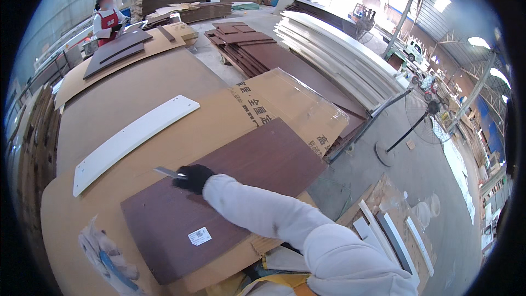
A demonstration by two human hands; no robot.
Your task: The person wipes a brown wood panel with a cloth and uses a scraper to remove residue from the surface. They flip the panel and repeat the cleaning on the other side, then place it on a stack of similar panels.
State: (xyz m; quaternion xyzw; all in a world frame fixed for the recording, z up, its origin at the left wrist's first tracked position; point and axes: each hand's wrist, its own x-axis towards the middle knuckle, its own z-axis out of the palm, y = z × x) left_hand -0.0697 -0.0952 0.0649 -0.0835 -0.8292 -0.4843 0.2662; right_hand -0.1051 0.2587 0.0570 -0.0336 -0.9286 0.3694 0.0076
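My right hand (193,179), in a black glove, grips a flat metal scraper-like blade (166,172) that points left. It is over the upper left edge of a dark reddish-brown wood-grain panel (254,168); whether it touches the panel cannot be told. A white printed label (199,236) is stuck near the panel's lower end. Beneath the panel lies brown cardboard (78,222). Beyond the hand, a long white board (135,142) with small holes rests on the cardboard. A bunched pale cloth (96,242) with a blue strip lies at lower left. My left hand is out of view.
A person in a red apron (109,24) stands at the far left by dark panels (117,53). Brown boards (263,51) and white boards (337,49) are stacked beyond. A pedestal fan (431,107) stands at right, near white strips (419,246).
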